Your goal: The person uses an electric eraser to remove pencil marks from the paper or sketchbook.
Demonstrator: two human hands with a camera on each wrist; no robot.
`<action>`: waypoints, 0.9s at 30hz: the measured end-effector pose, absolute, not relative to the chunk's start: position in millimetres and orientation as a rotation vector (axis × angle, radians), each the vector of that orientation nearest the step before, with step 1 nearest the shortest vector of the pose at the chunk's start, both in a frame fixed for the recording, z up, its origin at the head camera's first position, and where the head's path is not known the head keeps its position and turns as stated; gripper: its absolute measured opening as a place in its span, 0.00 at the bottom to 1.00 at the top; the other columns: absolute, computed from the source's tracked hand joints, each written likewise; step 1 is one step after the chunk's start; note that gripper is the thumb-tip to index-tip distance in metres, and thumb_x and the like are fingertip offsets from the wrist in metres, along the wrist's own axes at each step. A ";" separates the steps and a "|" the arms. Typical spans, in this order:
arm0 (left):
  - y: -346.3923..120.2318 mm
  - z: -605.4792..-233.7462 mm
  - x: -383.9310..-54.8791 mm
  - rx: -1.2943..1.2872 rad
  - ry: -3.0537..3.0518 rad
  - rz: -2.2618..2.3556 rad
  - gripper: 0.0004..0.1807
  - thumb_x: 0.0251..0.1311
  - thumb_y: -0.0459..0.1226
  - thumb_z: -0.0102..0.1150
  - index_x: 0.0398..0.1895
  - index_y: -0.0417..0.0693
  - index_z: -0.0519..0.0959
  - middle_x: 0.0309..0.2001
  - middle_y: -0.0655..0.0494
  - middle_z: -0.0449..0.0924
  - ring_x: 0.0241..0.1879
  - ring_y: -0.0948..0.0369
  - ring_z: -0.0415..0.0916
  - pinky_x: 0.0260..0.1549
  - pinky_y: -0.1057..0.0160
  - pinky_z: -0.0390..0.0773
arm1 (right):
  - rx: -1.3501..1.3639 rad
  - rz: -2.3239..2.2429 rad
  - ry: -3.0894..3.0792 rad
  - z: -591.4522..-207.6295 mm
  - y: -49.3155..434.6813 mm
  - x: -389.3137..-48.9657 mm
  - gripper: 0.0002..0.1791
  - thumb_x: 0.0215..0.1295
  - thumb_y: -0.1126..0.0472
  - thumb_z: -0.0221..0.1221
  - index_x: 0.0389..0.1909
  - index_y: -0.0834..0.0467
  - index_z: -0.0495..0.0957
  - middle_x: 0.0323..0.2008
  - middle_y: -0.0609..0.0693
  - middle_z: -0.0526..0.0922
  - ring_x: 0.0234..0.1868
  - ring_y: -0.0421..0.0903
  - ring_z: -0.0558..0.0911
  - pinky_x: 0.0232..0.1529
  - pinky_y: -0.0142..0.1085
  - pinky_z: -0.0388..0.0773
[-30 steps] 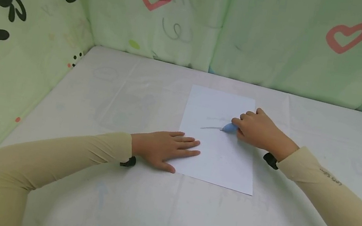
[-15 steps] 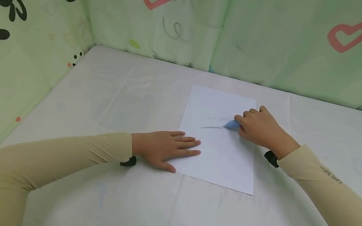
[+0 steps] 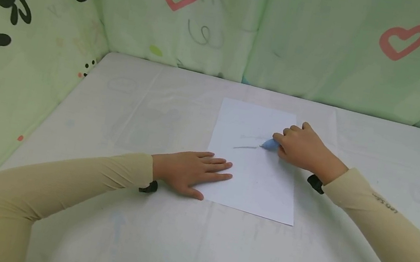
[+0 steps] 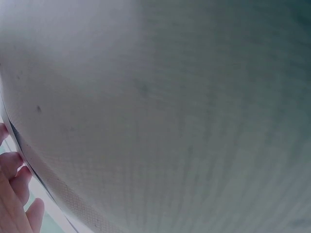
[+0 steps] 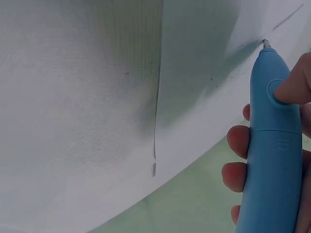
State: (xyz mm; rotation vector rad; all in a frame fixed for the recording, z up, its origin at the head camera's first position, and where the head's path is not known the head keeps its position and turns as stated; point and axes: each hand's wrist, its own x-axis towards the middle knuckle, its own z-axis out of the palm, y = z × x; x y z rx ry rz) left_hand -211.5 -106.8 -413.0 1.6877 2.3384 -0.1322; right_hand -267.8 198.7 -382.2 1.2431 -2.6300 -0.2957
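A white sheet of paper (image 3: 254, 189) lies on the table with a short grey line (image 3: 244, 147) and fainter marks on it. My left hand (image 3: 192, 173) rests flat on the sheet's left edge, fingers spread. In my right hand (image 3: 303, 147) I grip a blue electric eraser (image 5: 273, 160), its small tip down at the sheet near the line's right end. The right wrist view shows the thumb (image 5: 295, 85) on the eraser's round button and the other fingers curled round its body. Small dark crumbs lie near the tip. Only some left fingers (image 4: 17, 179) show in the left wrist view.
A white cloth covers the table (image 3: 134, 109). Green curtains (image 3: 311, 50) with red hearts and black lettering hang behind it and at both sides. A black wrist strap part (image 3: 315, 184) shows under the right wrist, another (image 3: 148, 186) under the left.
My right hand and the electric eraser have moved slightly away from me and to the right, then stayed nearly still. The left hand and the paper have hardly moved.
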 end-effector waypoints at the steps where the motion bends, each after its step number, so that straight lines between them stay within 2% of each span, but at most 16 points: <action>1: -106.7 -413.3 -211.6 1.688 2.338 -0.132 0.41 0.66 0.60 0.38 0.75 0.49 0.44 0.76 0.49 0.40 0.76 0.55 0.40 0.73 0.53 0.44 | 1.244 -0.299 -2.630 -382.0 198.8 -267.6 0.04 0.53 0.66 0.60 0.31 0.59 0.76 0.18 0.53 0.74 0.19 0.49 0.72 0.23 0.38 0.59; 9: -106.7 -414.4 -212.0 1.675 2.345 -0.148 0.41 0.66 0.60 0.37 0.75 0.50 0.43 0.76 0.51 0.38 0.76 0.57 0.38 0.73 0.54 0.43 | 1.249 -0.283 -2.601 -382.9 197.9 -267.5 0.03 0.52 0.67 0.59 0.29 0.59 0.76 0.16 0.52 0.73 0.18 0.49 0.70 0.23 0.36 0.56; 27: -107.2 -411.5 -210.9 1.682 2.332 -0.125 0.41 0.66 0.59 0.38 0.75 0.49 0.44 0.76 0.49 0.39 0.76 0.55 0.39 0.73 0.53 0.44 | 1.252 -0.312 -2.618 -381.4 193.6 -267.9 0.05 0.53 0.65 0.60 0.32 0.59 0.77 0.18 0.53 0.75 0.20 0.49 0.72 0.23 0.38 0.61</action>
